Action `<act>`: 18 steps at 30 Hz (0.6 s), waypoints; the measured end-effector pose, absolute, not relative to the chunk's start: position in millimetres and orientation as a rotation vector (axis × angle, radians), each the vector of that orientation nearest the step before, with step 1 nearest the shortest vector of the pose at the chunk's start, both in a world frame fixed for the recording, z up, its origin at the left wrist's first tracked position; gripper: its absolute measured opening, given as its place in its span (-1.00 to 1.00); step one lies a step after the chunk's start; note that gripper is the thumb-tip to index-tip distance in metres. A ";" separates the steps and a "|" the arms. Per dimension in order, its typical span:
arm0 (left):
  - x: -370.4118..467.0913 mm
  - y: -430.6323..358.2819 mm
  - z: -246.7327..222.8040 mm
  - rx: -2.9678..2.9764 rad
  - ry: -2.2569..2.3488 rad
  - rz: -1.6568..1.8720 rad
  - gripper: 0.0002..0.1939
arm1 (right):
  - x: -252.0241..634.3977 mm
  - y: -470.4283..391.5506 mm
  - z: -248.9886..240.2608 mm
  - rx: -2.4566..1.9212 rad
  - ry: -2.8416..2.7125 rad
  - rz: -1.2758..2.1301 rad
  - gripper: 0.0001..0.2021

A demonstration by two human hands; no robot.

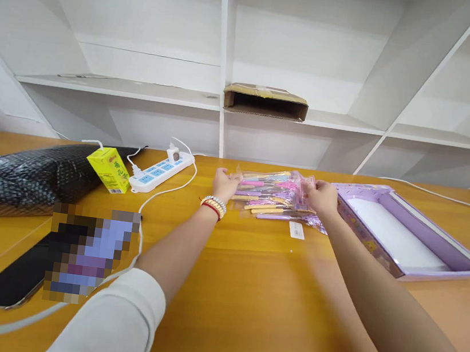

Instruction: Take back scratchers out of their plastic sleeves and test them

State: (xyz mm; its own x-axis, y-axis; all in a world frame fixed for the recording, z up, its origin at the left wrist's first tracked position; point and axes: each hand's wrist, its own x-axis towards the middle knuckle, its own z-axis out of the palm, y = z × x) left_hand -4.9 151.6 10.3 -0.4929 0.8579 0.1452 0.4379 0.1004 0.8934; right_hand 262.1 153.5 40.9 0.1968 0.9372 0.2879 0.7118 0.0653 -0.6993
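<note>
In the centre of the frame, two hands are handling a pile of clear packets (pixel 271 195), which are lying on the wooden bench (pixel 235 303) and showing slim pen-like sticks in pink, yellow, lilac and pale blue. The left hand (pixel 226 184) is pinching the plastic at the pile's left edge, its wrist wearing pale beaded bracelets (pixel 215 205) and a red cord. The right hand (pixel 321 198) is pinching the plastic at the upper right of the pile, its fingers closing on a pinkish end. A small white label (pixel 297 230) is showing just below the pile.

At the right of the frame, a shallow purple box (pixel 427 227) is lying open near the right forearm, its inside showing a white bottom. At the left, a yellow carton (pixel 108 171) with a white straw is standing just beside a white power strip (pixel 161 172), in which plugs are sitting. A black wrapped bundle (pixel 31 178) is stretching along the left edge, and a dark phone (pixel 9 279) is lying at the lower left, partly hidden by a pixelated patch. A white cable (pixel 44 312) is running past it. At the upper middle, an open cardboard box (pixel 266 100) is resting on a white shelf (pixel 337 120).
</note>
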 end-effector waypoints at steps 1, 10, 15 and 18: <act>-3.3 158.8 9.9 1.281 1.994 1.343 -0.44 | 262.9 159.8 41.2 -1.732 -1.585 0.337 -0.64; 1.4 170.1 -3.8 1.711 2.132 1.070 -0.72 | 279.8 163.3 30.9 -2.039 -1.728 0.126 -0.29; 4.7 165.2 -8.0 1.872 2.110 1.172 -0.82 | 298.6 128.4 18.0 -1.816 -1.653 0.093 -0.46; 6.4 164.7 -7.1 1.934 2.032 1.231 -0.84 | 303.1 104.0 0.5 -1.681 -1.787 0.166 -0.65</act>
State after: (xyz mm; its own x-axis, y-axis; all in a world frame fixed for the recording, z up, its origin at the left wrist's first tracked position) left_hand 6.4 164.7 -7.1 -0.2015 0.8674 0.4549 0.8048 -0.1181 0.5817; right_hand 303.1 104.0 0.5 0.0539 0.9248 0.3765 0.8396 0.1622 -0.5184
